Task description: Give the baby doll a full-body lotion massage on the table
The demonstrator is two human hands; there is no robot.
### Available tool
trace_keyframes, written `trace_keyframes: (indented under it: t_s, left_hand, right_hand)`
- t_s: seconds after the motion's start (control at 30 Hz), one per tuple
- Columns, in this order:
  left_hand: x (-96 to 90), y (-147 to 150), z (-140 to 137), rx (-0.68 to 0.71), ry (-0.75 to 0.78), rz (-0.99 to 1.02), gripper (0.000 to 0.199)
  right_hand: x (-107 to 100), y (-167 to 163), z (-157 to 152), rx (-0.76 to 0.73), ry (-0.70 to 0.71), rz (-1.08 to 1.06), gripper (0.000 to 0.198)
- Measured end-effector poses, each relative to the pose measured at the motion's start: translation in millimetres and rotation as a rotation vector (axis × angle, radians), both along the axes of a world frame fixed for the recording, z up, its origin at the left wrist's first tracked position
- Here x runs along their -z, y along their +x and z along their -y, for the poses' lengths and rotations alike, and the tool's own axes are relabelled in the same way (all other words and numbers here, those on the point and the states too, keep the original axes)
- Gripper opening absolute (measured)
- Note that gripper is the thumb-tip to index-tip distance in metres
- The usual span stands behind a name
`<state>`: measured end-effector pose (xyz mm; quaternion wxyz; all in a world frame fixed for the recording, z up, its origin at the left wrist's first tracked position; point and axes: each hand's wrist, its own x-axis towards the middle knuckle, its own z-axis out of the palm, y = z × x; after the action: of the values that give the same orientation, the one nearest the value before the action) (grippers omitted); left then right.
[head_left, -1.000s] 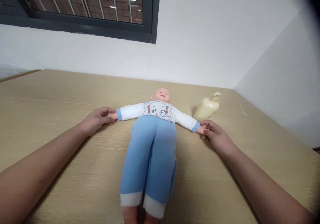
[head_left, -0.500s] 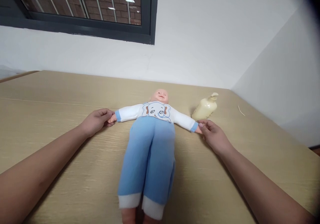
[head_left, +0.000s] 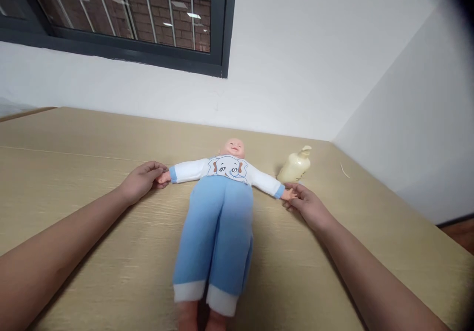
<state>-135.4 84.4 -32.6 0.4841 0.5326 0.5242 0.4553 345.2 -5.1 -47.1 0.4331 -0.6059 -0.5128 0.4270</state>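
A baby doll (head_left: 217,222) lies on its back on the wooden table, arms spread wide and legs toward me. It wears a white top with an elephant print and light blue trousers with white cuffs. At the left, my left hand (head_left: 142,183) pinches the doll's small hand between thumb and fingers. On the other side, my right hand (head_left: 310,205) has its fingers behind and under the doll's other hand, whose tiny fingers show above my thumb. Just beyond my right hand a cream pump bottle (head_left: 296,165) stands, leaning in view.
The table (head_left: 122,138) runs back to a white wall (head_left: 281,89). A dark-framed window (head_left: 129,50) with bars sits up at the left. A thin pale strip (head_left: 344,170) lies on the table at the right.
The view has shifted slightly, so the doll and bottle appear a little lower and further left. My right thumb has slid off the top of the doll's hand, uncovering its fingers.
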Motion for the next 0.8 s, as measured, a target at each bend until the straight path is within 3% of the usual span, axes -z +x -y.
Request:
trace_keyframes:
  t_s: [0.07, 0.17, 0.23, 0.33, 0.47, 0.67, 0.8]
  left_hand:
    - [0.6, 0, 0, 0.037, 0.037, -0.008, 0.029]
    - [-3.6, 2, 3, 0.041, 0.077, -0.178, 0.044]
    - [-7.6, 3, 4, 0.056, 0.103, -0.299, 0.052]
    - [-9.6, 4, 5, 0.069, 0.122, -0.348, 0.045]
    - [-4.7, 4, 6, 0.019, 0.091, -0.238, 0.042]
    - [-6.0, 23, 27, -0.087, 0.09, 0.155, 0.047]
    - [-14.9, 46, 45, -0.213, 0.184, 0.145, 0.044]
  right_hand:
    - [1, 0, 1, -0.041, 0.023, -0.041, 0.057]
    - [2, -2, -2, -0.043, 0.047, -0.044, 0.066]
    - [3, -3, -5, -0.05, 0.043, -0.039, 0.064]
    - [2, -6, -9, -0.065, 0.036, -0.042, 0.053]
    - [-2, -13, -7, -0.023, 0.073, -0.135, 0.044]
    - [-6, -37, 0, 0.127, 0.221, -0.222, 0.028]
    - [-11, -61, -4, 0.229, 0.293, -0.154, 0.029]
